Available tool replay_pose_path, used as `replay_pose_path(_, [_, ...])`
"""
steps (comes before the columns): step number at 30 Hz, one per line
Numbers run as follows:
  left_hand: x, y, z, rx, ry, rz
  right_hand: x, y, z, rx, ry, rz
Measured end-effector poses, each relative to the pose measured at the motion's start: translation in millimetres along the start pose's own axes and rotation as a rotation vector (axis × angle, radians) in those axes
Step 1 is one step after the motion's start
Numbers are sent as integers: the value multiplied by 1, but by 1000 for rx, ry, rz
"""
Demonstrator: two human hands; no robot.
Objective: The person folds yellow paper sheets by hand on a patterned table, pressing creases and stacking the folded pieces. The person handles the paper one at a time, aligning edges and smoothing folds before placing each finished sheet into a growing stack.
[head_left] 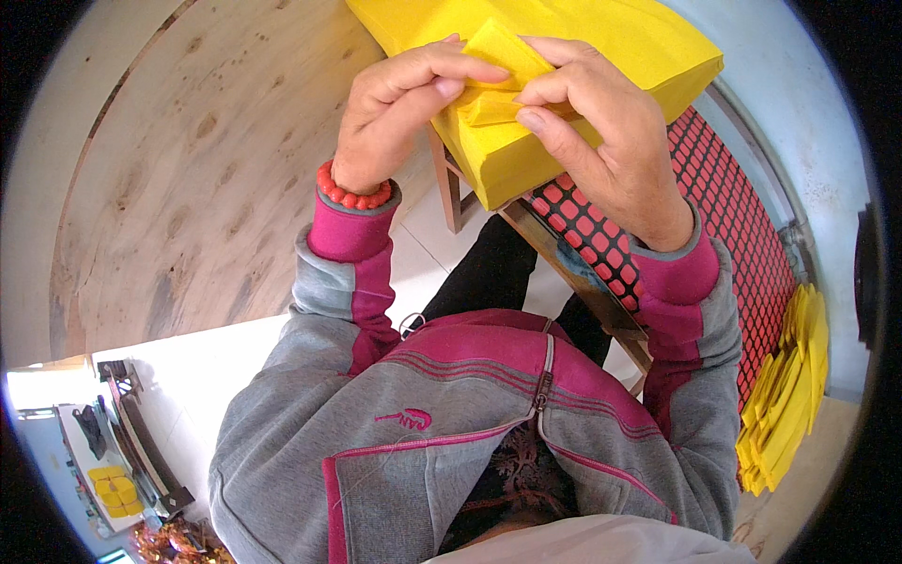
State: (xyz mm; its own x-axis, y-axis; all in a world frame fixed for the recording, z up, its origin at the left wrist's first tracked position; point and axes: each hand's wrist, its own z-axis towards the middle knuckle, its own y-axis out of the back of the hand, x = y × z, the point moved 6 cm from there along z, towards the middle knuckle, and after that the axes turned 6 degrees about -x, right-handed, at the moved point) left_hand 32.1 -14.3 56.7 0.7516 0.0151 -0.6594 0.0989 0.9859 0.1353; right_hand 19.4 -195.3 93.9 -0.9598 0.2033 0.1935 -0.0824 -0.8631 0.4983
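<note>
A small folded piece of yellow fabric (505, 58) is pinched between my hands near the top of the head view. My left hand (399, 103) has its thumb and fingers closed at its left side. From the right, my right hand (609, 132) grips its edges between thumb and forefinger. Directly beneath lies a large, box-shaped yellow fabric bundle (526, 158) with a squared front corner. Whether the folded piece is joined to the bundle, I cannot tell.
A wooden board (207, 179) fills the left side. At right, a bench covered in red-and-black patterned material (723, 216) runs along the pale wall (789, 85). A stack of yellow fabric pieces (782, 395) lies at its near end. More yellow pieces (116, 491) show at lower left.
</note>
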Motion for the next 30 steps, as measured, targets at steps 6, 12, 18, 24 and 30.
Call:
replay_pose_path(6, [3,8,-1,43,22,-57,-2,-2,-1,-35,-75,97])
replay_pose_path(12, [8,7,-2,14,-22,-9,-1,0,-1,-40,-77,87])
replay_pose_path(18, [9,4,-5,-104,47,-101,-2,4,-1,-51,-90,73])
replay_pose_path(24, [8,2,-5,-145,55,-224,1,3,1,1,-11,24])
replay_pose_path(30, [10,2,-5,-190,64,-246,-2,-1,-1,22,-20,33])
